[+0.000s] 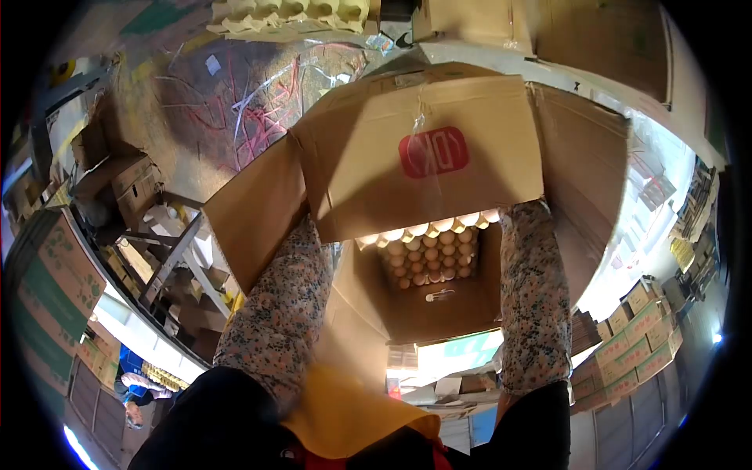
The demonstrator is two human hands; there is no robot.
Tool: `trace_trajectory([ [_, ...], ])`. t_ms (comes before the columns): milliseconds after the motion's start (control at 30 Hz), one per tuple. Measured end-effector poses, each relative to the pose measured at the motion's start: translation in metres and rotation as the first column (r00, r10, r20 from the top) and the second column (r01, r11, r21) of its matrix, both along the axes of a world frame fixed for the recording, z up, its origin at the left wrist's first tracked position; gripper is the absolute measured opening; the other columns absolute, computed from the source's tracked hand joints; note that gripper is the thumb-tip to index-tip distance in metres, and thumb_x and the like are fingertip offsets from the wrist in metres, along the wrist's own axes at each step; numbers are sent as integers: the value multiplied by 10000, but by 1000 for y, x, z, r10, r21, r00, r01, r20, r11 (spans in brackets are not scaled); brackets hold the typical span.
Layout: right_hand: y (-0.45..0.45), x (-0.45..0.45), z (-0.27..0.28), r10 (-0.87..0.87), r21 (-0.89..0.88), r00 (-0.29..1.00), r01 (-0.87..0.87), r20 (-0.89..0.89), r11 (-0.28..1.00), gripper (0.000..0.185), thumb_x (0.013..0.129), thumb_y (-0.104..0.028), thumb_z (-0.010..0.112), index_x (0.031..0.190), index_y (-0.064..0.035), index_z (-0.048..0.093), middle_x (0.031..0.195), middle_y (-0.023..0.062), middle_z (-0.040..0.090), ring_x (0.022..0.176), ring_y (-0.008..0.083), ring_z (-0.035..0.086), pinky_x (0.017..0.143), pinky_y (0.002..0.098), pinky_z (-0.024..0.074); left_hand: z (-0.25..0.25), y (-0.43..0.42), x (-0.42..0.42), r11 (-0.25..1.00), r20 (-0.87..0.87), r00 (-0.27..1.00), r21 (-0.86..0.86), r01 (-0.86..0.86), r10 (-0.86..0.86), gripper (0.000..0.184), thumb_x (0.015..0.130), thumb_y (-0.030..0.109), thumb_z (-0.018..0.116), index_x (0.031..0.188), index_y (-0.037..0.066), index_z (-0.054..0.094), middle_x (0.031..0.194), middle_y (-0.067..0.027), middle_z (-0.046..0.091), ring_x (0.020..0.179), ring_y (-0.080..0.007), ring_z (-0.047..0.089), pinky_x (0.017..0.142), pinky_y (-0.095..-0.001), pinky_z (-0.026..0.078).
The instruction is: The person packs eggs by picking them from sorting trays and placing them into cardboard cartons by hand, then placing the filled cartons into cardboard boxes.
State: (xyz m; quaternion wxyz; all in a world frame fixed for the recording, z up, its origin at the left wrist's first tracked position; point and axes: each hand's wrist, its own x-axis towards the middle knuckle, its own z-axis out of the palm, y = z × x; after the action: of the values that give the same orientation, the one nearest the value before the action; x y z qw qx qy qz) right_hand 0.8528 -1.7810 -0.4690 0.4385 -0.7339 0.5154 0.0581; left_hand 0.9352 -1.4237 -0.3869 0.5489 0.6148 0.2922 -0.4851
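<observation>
A large open cardboard box [352, 180] with a red printed mark on its raised flap stands in front of me. Inside it, rows of brown eggs [429, 258] show deep down, and another row of eggs [431, 228] sits higher, just under the flap's lower edge. Both my forearms, in flowered sleeves, reach in at the box's left and right sides. The flap and the box hide my left hand and my right hand, so what they hold cannot be seen. A small pale item [440, 295] lies on a cardboard surface inside the box.
Egg trays [294, 16] and cardboard boxes [470, 23] are at the top. Pink and white straps [258, 125] litter the floor at upper left. A metal frame [176, 254] stands on the left, stacked cartons [638, 337] at right. Another person [137, 388] is at lower left.
</observation>
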Motion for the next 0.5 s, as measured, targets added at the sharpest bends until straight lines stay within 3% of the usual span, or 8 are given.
trace_trajectory([
  [200,30,-27,114,-125,146,986,109,109,983,532,1107,-403,437,1407,19,557,1317,185,651,1204,306,613,1041,380,476,29,9,-5,998,14,1000,-67,-3,4,561,1078,463,470,1526,126,447,1417,-70,589,1200,-201,598,1004,-362,501],
  [367,66,2,230,-118,251,965,57,235,966,531,1105,-405,440,1410,15,554,1315,182,652,1196,302,618,1029,382,483,76,19,6,984,53,999,-179,-1,11,552,1079,458,472,1518,126,458,1402,-66,597,1181,-193,607,1001,-357,504],
  [433,81,41,260,-80,284,950,-9,301,959,531,1104,-405,442,1411,14,553,1314,180,652,1192,300,620,1024,382,486,94,22,31,974,78,996,-227,-12,30,548,1079,456,473,1515,125,463,1396,-64,601,1174,-190,610,1000,-354,505],
  [500,58,195,228,-3,361,942,-126,336,924,530,1104,-405,443,1412,12,552,1314,179,653,1189,298,622,1019,383,489,76,-18,148,966,61,992,-238,-97,114,544,1079,454,474,1512,125,468,1390,-63,604,1167,-186,614,998,-352,506],
])
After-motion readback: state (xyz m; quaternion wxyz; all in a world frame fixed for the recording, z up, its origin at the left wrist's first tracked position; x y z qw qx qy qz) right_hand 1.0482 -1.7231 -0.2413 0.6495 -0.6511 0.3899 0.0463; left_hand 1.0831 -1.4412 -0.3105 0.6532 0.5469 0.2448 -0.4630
